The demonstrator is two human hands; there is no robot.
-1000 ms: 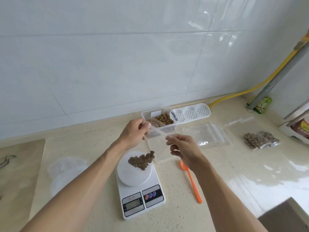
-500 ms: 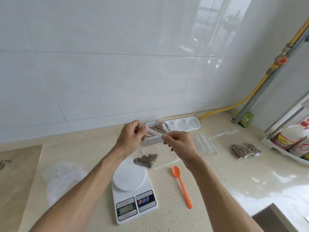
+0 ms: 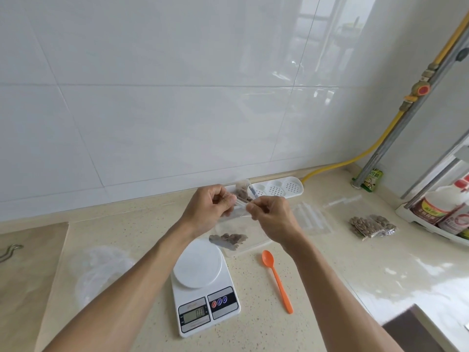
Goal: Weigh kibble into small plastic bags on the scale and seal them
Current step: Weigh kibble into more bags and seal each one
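Note:
A small clear plastic bag [image 3: 229, 240] with brown kibble in its bottom hangs above the counter behind the white scale [image 3: 203, 283]. My left hand [image 3: 208, 210] and my right hand [image 3: 271, 214] pinch its top edge, fingertips nearly touching. The scale's round platform is bare. An orange spoon [image 3: 278, 280] lies to the right of the scale. The kibble container [image 3: 243, 190] is mostly hidden behind my hands.
Sealed kibble bags [image 3: 370, 226] lie at the right, with empty clear bags [image 3: 312, 218] nearer the middle. A white perforated tray [image 3: 279, 189] sits by the wall. Bottles on a rack [image 3: 441, 212] stand far right. Crumpled clear plastic [image 3: 99, 270] lies left of the scale.
The bag of kibble has been lifted off the scale platform. My hands have come together along its top edge, and the view has tilted up toward the wall.

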